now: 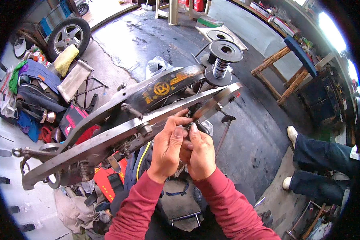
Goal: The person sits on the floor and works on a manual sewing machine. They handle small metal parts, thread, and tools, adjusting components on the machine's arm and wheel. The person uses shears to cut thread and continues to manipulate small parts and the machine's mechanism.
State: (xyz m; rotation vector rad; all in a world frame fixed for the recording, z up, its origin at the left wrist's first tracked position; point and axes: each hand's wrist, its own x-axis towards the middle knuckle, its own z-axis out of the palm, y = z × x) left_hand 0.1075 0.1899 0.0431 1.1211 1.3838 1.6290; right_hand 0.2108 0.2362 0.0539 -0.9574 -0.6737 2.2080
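My left hand (169, 149) and my right hand (199, 155) meet in front of me, under the right end of an old black and bare-metal sewing machine (176, 82). Both hands have curled fingers, with the fingertips pinched close together by small dark parts below the machine's arm. Whatever lies between them is too small or hidden to name. Red sleeves cover both forearms. A long steel bar (108, 138) of the machine runs slantwise past my left hand. Above the hands, a black spool (221, 68) wound with pale thread stands on the machine's far end.
On the left lie piled bags and cloths (40, 92), a folding stool (75, 82) and a wheel (69, 39). A wooden chair with a blue top (300, 56) stands at right. Another person's legs in dark trousers (320, 156) are nearby at the right.
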